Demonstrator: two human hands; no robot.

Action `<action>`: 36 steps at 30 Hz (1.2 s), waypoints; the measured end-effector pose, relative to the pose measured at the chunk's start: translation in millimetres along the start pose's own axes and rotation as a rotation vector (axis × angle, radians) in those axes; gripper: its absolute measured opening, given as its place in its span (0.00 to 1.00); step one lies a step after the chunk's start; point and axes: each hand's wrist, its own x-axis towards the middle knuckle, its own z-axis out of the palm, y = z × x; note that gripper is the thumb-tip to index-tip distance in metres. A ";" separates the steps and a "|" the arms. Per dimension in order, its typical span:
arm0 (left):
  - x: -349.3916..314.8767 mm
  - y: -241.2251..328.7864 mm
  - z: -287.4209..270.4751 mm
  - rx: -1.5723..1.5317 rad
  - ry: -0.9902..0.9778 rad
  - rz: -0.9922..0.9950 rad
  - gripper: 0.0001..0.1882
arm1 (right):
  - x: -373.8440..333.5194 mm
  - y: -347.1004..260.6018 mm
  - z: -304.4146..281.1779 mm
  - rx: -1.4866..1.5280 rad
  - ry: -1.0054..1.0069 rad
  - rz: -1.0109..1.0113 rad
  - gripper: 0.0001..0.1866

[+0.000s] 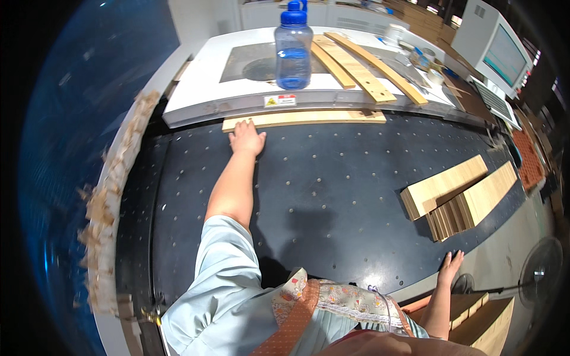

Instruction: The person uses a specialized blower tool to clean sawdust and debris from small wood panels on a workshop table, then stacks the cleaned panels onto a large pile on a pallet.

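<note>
My left hand reaches far across the dark table, its fingers stretched out onto the left end of a light wooden board. The board lies along the front of the white machine housing, with a dark mark near its right end. At the near right table edge is my right hand, fingers extended and nothing visible in them. Beyond it, two stacks of wooden boards rest on the table: a left stack and a right stack, partly touching.
On the white machine top stand a blue-capped water bottle and several loose wooden strips. A monitor and keyboard are at the far right. More boards sit low beside me, near a fan.
</note>
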 end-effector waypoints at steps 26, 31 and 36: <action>-75.7 -104.9 -3.9 -0.054 0.124 0.137 0.18 | -56.8 -185.3 -78.8 0.148 0.094 -0.780 0.26; -164.6 -176.5 -27.2 -0.088 0.182 0.129 0.16 | 20.1 -249.6 -89.5 -0.255 -0.144 -0.926 0.32; -267.6 -178.3 -66.3 -0.103 0.098 0.107 0.17 | 71.9 -307.6 -71.2 -0.826 -0.614 -0.926 0.38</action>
